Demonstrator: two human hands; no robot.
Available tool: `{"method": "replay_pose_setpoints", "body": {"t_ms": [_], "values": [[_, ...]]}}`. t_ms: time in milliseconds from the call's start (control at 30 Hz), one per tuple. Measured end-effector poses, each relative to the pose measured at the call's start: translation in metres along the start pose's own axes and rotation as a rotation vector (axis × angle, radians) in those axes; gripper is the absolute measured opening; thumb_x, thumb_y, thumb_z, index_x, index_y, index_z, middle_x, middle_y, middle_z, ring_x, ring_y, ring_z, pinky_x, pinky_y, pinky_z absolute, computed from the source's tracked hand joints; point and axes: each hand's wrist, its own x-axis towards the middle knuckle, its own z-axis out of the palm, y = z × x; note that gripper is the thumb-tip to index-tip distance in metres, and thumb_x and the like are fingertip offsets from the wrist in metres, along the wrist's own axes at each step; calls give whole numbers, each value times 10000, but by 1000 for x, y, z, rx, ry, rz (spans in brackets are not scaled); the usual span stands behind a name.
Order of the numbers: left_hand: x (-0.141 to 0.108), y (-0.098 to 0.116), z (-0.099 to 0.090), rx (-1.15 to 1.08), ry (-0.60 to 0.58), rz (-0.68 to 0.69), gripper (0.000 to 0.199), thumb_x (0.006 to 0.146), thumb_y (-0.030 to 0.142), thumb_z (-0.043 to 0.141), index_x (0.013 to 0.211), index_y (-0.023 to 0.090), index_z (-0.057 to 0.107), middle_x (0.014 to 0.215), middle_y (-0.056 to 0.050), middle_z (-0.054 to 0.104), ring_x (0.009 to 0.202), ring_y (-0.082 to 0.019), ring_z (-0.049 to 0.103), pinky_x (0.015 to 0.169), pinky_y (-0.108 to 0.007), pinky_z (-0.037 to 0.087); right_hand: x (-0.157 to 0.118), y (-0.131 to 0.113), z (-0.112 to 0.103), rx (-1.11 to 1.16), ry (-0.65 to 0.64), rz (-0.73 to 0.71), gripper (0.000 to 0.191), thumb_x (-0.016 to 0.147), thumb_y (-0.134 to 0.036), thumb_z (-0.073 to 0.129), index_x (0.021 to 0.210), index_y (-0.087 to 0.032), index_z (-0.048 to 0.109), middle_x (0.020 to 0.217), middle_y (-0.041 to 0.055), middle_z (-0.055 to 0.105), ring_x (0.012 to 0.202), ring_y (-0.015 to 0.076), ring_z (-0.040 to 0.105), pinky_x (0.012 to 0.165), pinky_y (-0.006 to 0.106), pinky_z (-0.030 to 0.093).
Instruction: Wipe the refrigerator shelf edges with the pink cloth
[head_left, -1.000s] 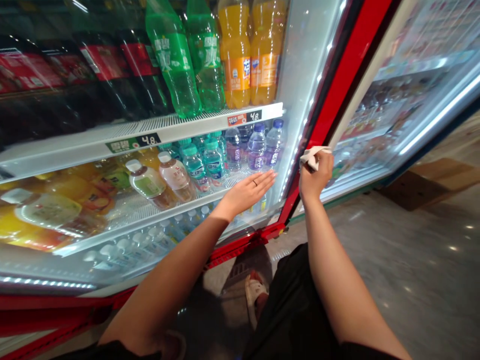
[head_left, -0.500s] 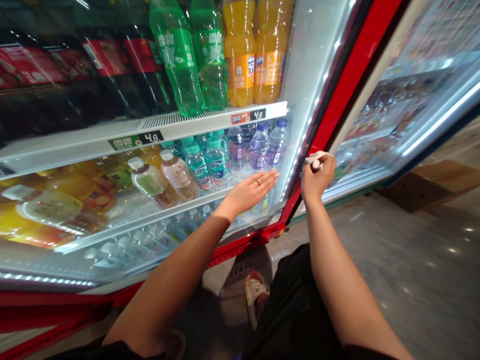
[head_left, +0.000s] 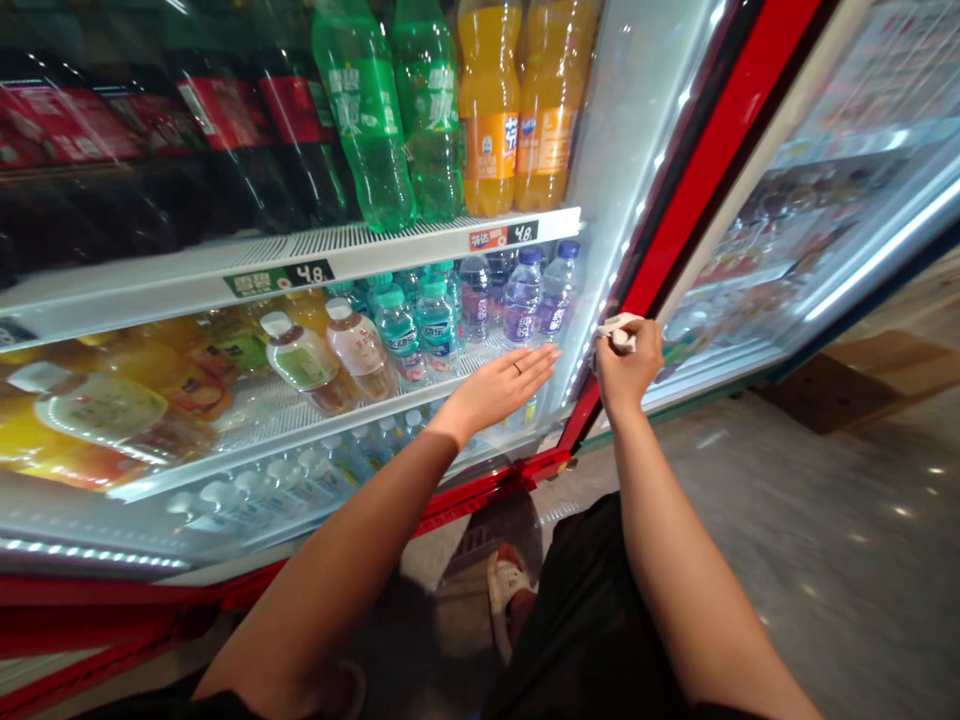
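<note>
My left hand [head_left: 501, 388] lies flat with its fingers stretched out, seemingly on the glass front of the drinks fridge, and wears a ring. Behind it stand purple-capped bottles [head_left: 523, 300] and teal-capped bottles [head_left: 400, 330] on the lower shelf. My right hand [head_left: 630, 365] is closed around a crumpled white cloth or tissue [head_left: 621, 338], held at the red door frame [head_left: 694, 185] beside the glass. Part of the wad is hidden inside the fingers.
Large green soda bottles [head_left: 367, 140], orange soda bottles [head_left: 487, 120] and dark cola bottles fill the upper shelf above price tags [head_left: 313, 273]. A second fridge [head_left: 825, 180] stands to the right. A cardboard box [head_left: 847, 380] rests on the grey floor [head_left: 810, 540].
My right hand has moved slightly left and down with the white wad, from the red frame toward the glass edge. My left hand stays flat in nearly the same place.
</note>
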Motion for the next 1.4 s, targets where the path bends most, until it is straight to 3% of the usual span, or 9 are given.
{"method": "replay_pose_setpoints", "body": {"t_ms": [133, 300, 500, 700, 933, 1133, 1300, 1400], "values": [[-9, -2, -6, -7, -9, 7, 676, 1036, 43, 463, 1698, 124, 349, 1796, -78, 333, 1675, -201, 271, 1398, -390, 323, -1, -1, 0, -19, -14, -63, 187, 782, -228, 635, 939, -279, 547, 982, 42, 653, 997, 252, 633, 942, 424, 524], [-23, -2, -12, 34, -1, 13, 606, 1070, 52, 419, 1671, 132, 404, 1775, -56, 367, 1659, -174, 309, 1377, -366, 353, -4, -5, 1, -13, 28, -32, 190, 777, -234, 627, 931, -279, 524, 968, 43, 633, 981, 257, 623, 941, 434, 510], [-43, -2, -9, 35, 22, 5, 590, 1077, 61, 445, 1659, 154, 429, 1761, -53, 397, 1648, -161, 340, 1363, -345, 346, -10, -15, 0, 27, -48, -99, 182, 789, -258, 637, 924, -279, 517, 982, 37, 633, 970, 249, 637, 902, 403, 509], [-61, -2, -6, 63, 28, 7, 548, 1100, 86, 426, 1645, 132, 450, 1733, -58, 439, 1620, -152, 402, 1332, -313, 378, -12, -18, 2, 21, -8, -84, 164, 809, -270, 628, 919, -280, 506, 967, 40, 629, 950, 247, 631, 884, 400, 503], [-62, -1, -10, 154, 4, 12, 522, 1119, 92, 377, 1630, 125, 477, 1719, -40, 455, 1601, -150, 432, 1313, -296, 396, -20, -26, 4, 34, -100, -191, 175, 815, -246, 645, 920, -281, 509, 945, 37, 613, 939, 244, 614, 858, 389, 501], [-61, -1, -13, 175, -41, 19, 530, 1118, 97, 380, 1638, 138, 477, 1728, -42, 442, 1608, -150, 422, 1326, -294, 381, -19, -21, 4, 45, -20, -141, 184, 829, -246, 656, 938, -276, 510, 959, 33, 607, 944, 246, 617, 870, 397, 496], [-61, -1, -14, 154, -52, 15, 534, 1110, 86, 381, 1631, 134, 487, 1721, -52, 454, 1610, -157, 414, 1327, -292, 383, -24, -27, 4, 56, -110, -220, 170, 830, -227, 665, 909, -274, 522, 942, 30, 620, 921, 237, 625, 835, 372, 496], [-61, 0, -13, 157, -49, 14, 537, 1105, 85, 394, 1632, 127, 483, 1725, -59, 449, 1612, -160, 411, 1333, -293, 377, -22, -28, 3, 51, -88, -227, 140, 849, -236, 651, 934, -269, 545, 957, 38, 624, 939, 241, 619, 855, 380, 495]]}}
